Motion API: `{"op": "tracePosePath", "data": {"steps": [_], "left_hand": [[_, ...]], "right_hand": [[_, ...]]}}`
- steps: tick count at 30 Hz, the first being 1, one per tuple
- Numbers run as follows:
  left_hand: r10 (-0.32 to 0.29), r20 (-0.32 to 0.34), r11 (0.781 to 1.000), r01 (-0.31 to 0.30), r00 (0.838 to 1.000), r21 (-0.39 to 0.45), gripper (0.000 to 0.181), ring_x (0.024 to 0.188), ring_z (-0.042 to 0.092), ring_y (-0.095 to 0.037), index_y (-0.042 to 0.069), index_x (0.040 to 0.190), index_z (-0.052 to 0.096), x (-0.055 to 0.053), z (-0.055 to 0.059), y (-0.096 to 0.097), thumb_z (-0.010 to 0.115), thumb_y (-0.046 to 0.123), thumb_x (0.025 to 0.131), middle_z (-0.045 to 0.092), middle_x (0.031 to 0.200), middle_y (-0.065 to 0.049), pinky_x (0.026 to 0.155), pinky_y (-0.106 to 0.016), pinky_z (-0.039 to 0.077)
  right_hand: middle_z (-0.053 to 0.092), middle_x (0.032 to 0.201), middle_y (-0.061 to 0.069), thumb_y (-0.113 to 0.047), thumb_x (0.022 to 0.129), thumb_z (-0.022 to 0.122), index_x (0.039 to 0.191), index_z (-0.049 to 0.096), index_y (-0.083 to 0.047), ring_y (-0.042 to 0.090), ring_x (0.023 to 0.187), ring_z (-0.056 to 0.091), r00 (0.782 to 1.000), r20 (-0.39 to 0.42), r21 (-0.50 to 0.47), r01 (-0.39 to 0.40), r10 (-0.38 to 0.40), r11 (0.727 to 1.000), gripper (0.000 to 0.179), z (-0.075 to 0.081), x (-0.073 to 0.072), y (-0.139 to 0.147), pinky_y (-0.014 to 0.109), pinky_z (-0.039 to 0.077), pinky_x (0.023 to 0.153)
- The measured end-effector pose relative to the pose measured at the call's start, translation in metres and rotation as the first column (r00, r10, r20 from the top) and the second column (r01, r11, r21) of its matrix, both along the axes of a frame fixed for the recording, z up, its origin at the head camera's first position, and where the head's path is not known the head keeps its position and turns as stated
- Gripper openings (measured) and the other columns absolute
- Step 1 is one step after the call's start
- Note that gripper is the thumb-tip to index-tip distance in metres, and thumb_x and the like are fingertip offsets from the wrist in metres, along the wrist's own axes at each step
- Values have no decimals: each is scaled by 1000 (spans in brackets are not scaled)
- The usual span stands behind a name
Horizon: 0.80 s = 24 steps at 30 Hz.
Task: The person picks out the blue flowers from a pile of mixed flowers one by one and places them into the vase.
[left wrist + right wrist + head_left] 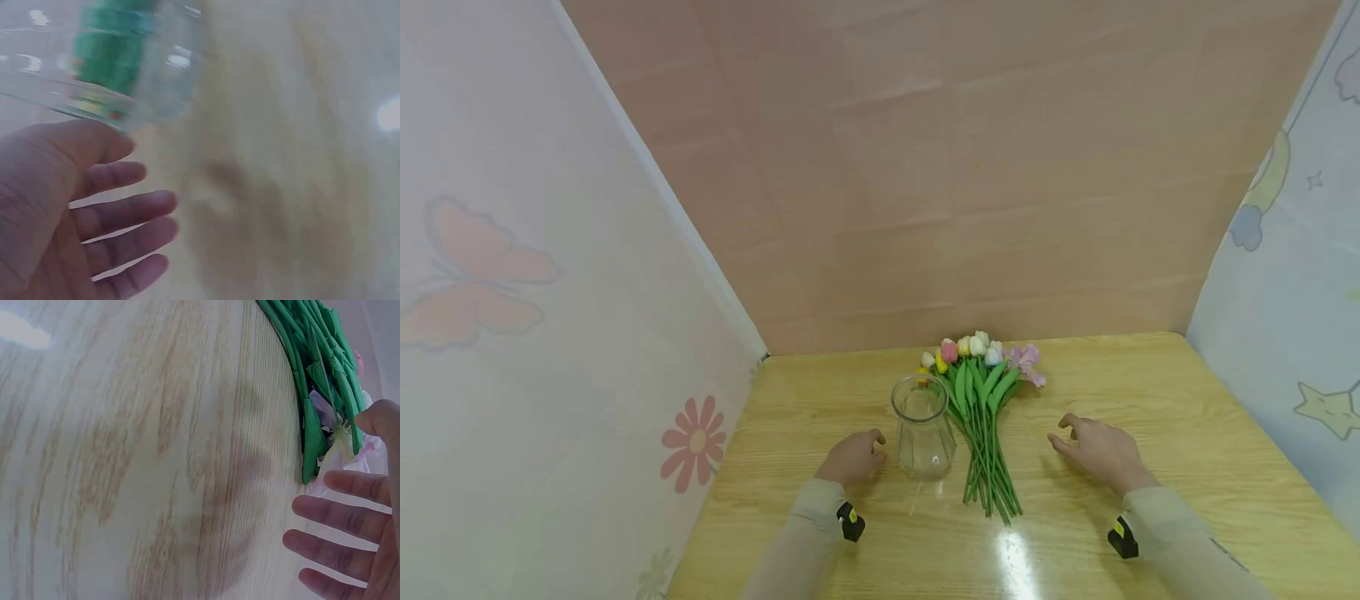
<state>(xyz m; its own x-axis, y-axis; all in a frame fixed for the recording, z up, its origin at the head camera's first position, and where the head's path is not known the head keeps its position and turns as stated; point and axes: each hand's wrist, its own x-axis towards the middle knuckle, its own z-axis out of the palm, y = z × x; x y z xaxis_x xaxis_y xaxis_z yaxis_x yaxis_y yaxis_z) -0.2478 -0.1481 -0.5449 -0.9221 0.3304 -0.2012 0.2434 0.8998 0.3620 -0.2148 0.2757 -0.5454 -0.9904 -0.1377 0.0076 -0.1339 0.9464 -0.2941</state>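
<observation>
A clear glass vase (925, 442) stands upright on the table, its mouth facing up. Just left of it is my left hand (853, 458), fingers loosely bent and holding nothing; in the left wrist view the vase (169, 75) looks blurred beyond the thumb. Right of the vase lies a bunch of artificial tulips (981, 417) with green stems toward me and white, pink, yellow and purple heads at the back. My right hand (1097, 450) hovers to the right of the bunch, fingers apart and bare of any object. In the right wrist view the green stems (325, 362) appear past the fingers.
The wooden table (820, 383) meets a brownish backdrop (955, 183) behind. Patterned white panels rise at the left (572, 333) and right (1292, 292). A black wrist camera (851, 522) sits on the left sleeve, another camera (1123, 538) on the right.
</observation>
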Motion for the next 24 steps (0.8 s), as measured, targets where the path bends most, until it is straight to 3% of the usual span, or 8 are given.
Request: {"op": "tracePosePath", "data": {"steps": [3,6,9,13,16,20,22,24], "left_hand": [[1,79,991,-11,997,133,41,87,64,-18,12,133,54,-1,13,5,60,28,95,65,107,-6,74,-39,53],[-28,103,954,-4,994,299,65,108,59,-29,8,144,40,-1,24,11,69,26,89,57,126,-14,88,-46,50],[-78,109,880,17,991,476,92,136,35,-38,6,152,22,1,28,19,77,23,81,33,149,-21,107,-56,35],[-91,100,782,9,991,623,111,145,17,-37,9,155,9,1,20,31,84,28,75,15,157,-20,113,-59,22],[-26,90,711,-45,996,702,113,145,17,-37,17,155,12,2,10,40,87,34,72,16,157,-17,113,-61,21],[51,131,579,-136,990,804,109,145,20,-38,23,154,20,3,-2,49,89,27,69,23,157,-12,111,-64,19],[69,147,532,-161,987,832,109,145,21,-37,24,154,22,3,-9,54,90,23,68,26,157,-10,112,-64,19],[82,137,504,-160,987,849,109,144,22,-35,24,154,23,3,-14,59,90,21,68,28,156,-8,112,-63,20]], "right_hand": [[71,93,12,-50,94,55,115,63,-5,16,59,60,1000,4,1,0,0,1000,50,1,0,0,33,43,44],[71,92,11,-49,94,56,115,63,-6,16,59,60,1000,2,0,1,-1,1000,49,1,1,-1,33,43,44],[71,91,11,-48,93,57,114,63,-6,15,58,59,1000,-3,-4,-1,1,1000,48,1,2,-1,32,42,43],[71,91,11,-49,93,57,113,64,-6,14,57,59,1000,0,-2,-1,1,1000,47,0,2,-1,31,40,42],[71,93,12,-49,94,57,114,64,-7,14,57,59,1000,11,2,0,-1,1000,47,-2,2,-1,31,40,42],[71,95,12,-48,94,57,114,64,-8,15,58,60,1000,14,11,-6,6,1000,46,-2,1,-2,31,41,43],[72,94,12,-47,93,57,113,65,-8,15,58,60,1000,7,13,-10,10,1000,45,-2,1,-3,30,41,42],[72,93,11,-47,93,58,112,65,-8,15,58,60,1000,-2,17,-16,16,1000,44,-1,1,-4,30,41,42]]}}
